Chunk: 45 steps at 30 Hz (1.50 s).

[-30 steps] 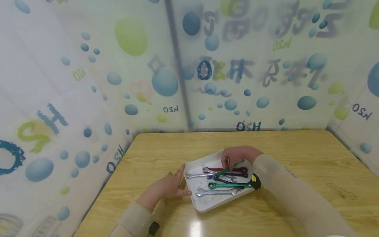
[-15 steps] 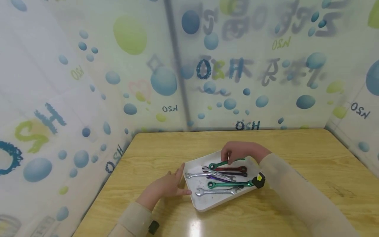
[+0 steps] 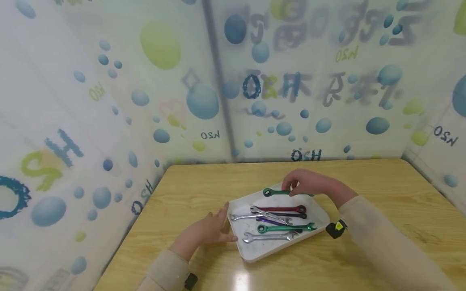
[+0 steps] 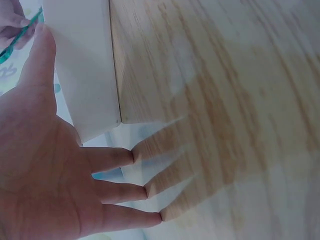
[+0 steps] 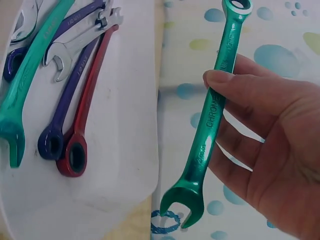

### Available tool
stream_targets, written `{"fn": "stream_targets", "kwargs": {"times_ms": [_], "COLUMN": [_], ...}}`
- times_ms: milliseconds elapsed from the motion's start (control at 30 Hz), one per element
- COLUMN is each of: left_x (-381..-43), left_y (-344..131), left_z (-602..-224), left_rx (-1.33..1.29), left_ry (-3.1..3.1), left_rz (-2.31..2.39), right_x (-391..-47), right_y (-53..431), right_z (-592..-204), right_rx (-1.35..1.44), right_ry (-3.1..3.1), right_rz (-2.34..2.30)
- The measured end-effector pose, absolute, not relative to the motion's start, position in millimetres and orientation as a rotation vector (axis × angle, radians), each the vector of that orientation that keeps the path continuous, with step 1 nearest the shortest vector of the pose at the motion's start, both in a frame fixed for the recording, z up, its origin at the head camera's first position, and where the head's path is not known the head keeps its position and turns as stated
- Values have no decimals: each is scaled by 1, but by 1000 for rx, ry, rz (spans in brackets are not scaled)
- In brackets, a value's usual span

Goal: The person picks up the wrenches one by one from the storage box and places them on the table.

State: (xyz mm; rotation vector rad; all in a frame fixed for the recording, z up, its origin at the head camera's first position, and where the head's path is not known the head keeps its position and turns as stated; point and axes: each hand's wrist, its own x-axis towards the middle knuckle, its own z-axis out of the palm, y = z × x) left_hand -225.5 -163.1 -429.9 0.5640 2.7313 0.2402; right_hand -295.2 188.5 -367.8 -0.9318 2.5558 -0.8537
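Note:
My right hand [image 3: 306, 182] pinches a green combination wrench [image 5: 212, 115] by its shank, thumb on one side and fingers behind, above the far rim of the white tray [image 3: 313, 202]. Its ring end points left in the head view. With straight, spread fingers my left hand [image 3: 207, 230] rests at the tray's left end; in the left wrist view the thumb lies along the tray wall and the other fingertips touch the tabletop. Inside the tray lie a red wrench [image 5: 92, 85], purple wrenches [image 5: 70, 95], silver wrenches [image 3: 267, 237] and a second green wrench [image 3: 285, 228].
The tray sits at an angle on a wooden table [image 3: 382, 194]. Behind the table hangs a pale curtain-like wall [image 3: 327, 60] printed with blue and green dots. Each wrist carries a small black camera [image 3: 335, 229].
My right hand has lifted the green wrench off the other wrenches and carried it up and right toward the far rim. My left hand has stayed at the tray's left end.

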Motion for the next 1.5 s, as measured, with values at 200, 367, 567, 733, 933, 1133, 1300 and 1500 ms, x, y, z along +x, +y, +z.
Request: {"fn": "stream_targets", "kwargs": {"times_ms": [200,367,567,733,933,1133,1300,1500], "left_x": [-225,-222,-219,-219,-219,-221,-222,-222], "left_y": [-162,-162,-163,-163,-162,-162,-163,-162], "left_z": [-432,-434,-435,-432,-429,-427,-426,-425], "left_rx": [580,583,603,628,638,614,605,598], "left_ry": [2740,2736,2738,2735,2738,2743,2743,2739], "left_rz": [229,238,242,239,221,215,224,242], "right_x": [-286,-279,-270,-265,-265,-272,-278,-280], "right_y": [207,225,249,264,281,296,300,299], "right_z": [-363,-367,-374,-381,-393,-412,-424,-431], "right_rx": [-928,-870,-726,-616,-504,-385,-255,-132], "right_ry": [2599,2656,2723,2717,2666,2652,2631,2583], "right_rz": [-869,-903,-913,-922,-1004,-1095,-1158,-1183]}}
